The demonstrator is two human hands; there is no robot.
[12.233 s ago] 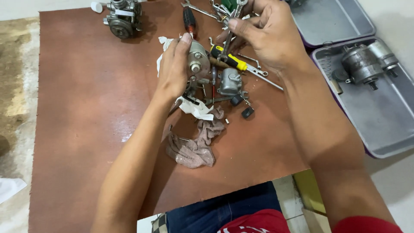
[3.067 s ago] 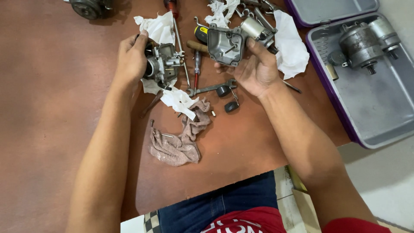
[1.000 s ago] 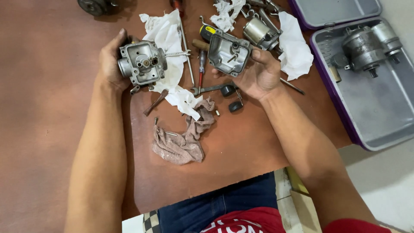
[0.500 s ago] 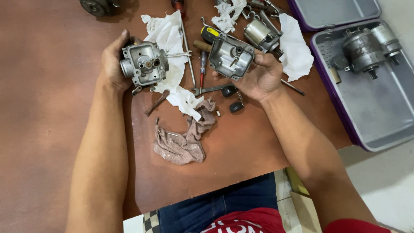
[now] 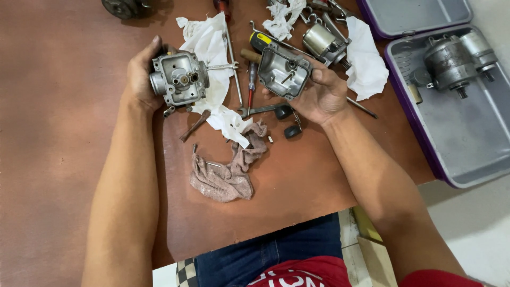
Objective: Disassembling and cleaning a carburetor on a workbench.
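My left hand (image 5: pixel 139 74) grips a grey metal carburetor body (image 5: pixel 178 78), its open underside turned up toward me. My right hand (image 5: pixel 320 93) holds the separated metal float bowl (image 5: pixel 284 70), hollow side up, thumb over its right rim. The two parts are apart, with a wrench (image 5: pixel 231 48) and screwdrivers (image 5: pixel 254 58) lying on the brown table (image 5: pixel 74 138) between them. White tissue (image 5: pixel 212 53) lies under and beside the carburetor body.
A dirty pink rag (image 5: pixel 228 170) lies near the table's front. Small black parts (image 5: pixel 291 130) sit below my right hand. A cylindrical metal part (image 5: pixel 321 41) and more tissue (image 5: pixel 366 64) lie behind. A grey tray (image 5: pixel 462 111) at right holds a motor-like part (image 5: pixel 451 62).
The carburetor body moved left in my left hand and turned open side up. The float bowl in my right hand tilted slightly toward me.
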